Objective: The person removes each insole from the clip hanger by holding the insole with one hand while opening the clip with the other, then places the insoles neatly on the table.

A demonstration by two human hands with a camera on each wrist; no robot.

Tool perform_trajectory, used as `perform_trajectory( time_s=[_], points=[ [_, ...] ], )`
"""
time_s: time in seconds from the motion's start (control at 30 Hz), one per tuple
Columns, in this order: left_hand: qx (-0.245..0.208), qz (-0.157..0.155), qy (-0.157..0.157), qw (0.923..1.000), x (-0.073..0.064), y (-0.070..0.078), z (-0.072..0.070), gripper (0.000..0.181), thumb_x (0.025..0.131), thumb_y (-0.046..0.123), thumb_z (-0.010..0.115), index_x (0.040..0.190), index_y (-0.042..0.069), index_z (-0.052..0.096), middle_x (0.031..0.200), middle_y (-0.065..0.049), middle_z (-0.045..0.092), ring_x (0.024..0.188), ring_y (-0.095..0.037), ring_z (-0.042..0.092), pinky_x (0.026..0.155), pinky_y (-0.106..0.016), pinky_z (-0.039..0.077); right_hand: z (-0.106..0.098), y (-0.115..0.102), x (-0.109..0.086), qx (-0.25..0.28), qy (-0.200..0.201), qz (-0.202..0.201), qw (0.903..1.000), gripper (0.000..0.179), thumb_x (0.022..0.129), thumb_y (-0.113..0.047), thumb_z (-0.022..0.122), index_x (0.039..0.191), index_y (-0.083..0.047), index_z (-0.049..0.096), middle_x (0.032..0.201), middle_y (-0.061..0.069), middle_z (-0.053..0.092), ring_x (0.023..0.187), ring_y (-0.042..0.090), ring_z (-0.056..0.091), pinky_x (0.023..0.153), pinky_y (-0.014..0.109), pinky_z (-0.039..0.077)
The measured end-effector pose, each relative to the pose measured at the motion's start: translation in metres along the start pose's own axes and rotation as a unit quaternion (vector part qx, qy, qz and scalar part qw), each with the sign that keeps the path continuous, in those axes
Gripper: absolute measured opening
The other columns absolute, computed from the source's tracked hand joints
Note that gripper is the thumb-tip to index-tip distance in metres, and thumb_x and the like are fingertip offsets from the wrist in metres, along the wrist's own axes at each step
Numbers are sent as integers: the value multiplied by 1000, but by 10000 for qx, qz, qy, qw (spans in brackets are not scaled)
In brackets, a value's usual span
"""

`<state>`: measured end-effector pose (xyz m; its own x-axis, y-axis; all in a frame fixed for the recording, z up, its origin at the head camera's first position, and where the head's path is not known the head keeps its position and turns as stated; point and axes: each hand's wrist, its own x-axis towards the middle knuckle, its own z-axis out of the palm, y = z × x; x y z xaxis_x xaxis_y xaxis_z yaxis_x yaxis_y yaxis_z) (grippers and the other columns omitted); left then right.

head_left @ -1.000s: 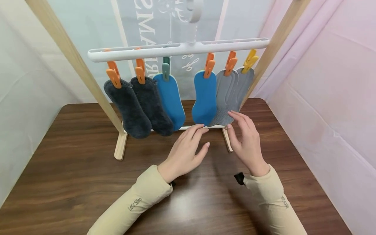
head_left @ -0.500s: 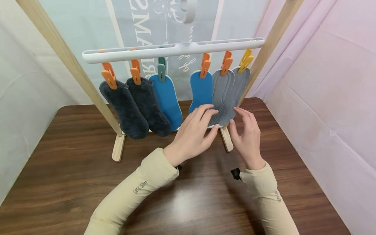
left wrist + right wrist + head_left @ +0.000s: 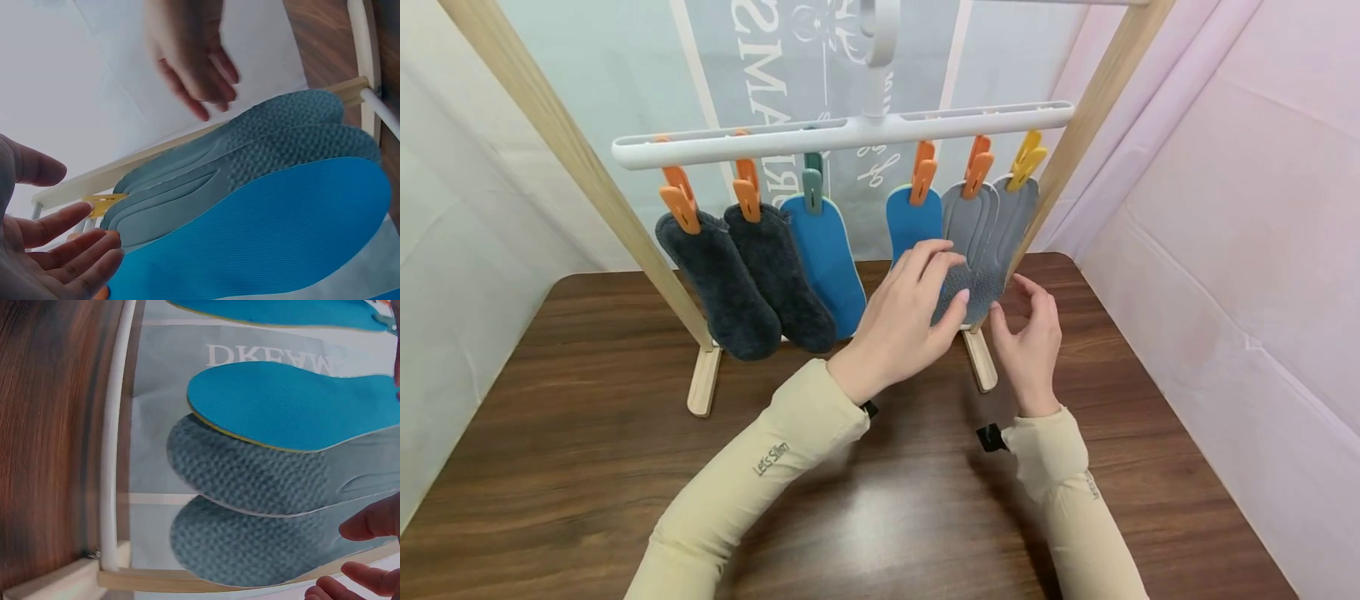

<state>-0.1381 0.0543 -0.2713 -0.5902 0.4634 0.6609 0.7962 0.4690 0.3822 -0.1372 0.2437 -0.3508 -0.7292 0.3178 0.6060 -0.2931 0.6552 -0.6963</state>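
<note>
two gray insoles (image 3: 982,250), dimpled, hanging overlapped, blue insole (image 3: 914,221) alongside

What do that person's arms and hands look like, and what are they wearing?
Both arms wear long, pale cream sleeves. The left sleeve has dark writing, "Let's Slim"; the right sleeve has writing too, but it's turned too far to read. A small black piece shows by each wrist. The left hand and right hand wear no gloves.

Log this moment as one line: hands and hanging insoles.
left hand: empty, in front of blue insole; right hand: empty, near outermost gray insole; both insoles: clipped to white hanger
</note>
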Motion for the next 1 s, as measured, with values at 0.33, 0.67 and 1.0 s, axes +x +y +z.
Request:
perform_trajectory(
  time_s=[0.33, 0.67, 1.0],
  points=[
    [-111, -116, 60, 9999, 8, 2, -3, 34, 95, 19, 56, 124, -1, 56, 133, -16, 49, 119, -23, 50, 96, -30, 46, 5, 6, 6, 643, -253, 1126, 9912, 43, 88, -12, 66, 128, -1, 56, 121, 16, 60, 109, 26, 59, 88, 29, 48],
    [-73, -12, 179, 9998, 12, 1, -3, 34, 96, 19, 55, 123, -2, 55, 133, -17, 49, 118, -24, 50, 95, -30, 45, 10, 10, 8, 991, -360, 1396, 9846, 40, 88, -18, 69, 122, 1, 60, 115, 17, 56, 103, 22, 58, 88, 22, 49],
    [-55, 23, 161, 9999, 15, 2, -3, 34, 96, 18, 55, 123, -2, 55, 133, -17, 48, 119, -25, 50, 96, -30, 45, 25, 15, 5, 1181, 136, 1319, 9841, 35, 88, -18, 69, 115, 2, 61, 107, 16, 64, 89, 13, 59, 78, 17, 47]
  ],
)
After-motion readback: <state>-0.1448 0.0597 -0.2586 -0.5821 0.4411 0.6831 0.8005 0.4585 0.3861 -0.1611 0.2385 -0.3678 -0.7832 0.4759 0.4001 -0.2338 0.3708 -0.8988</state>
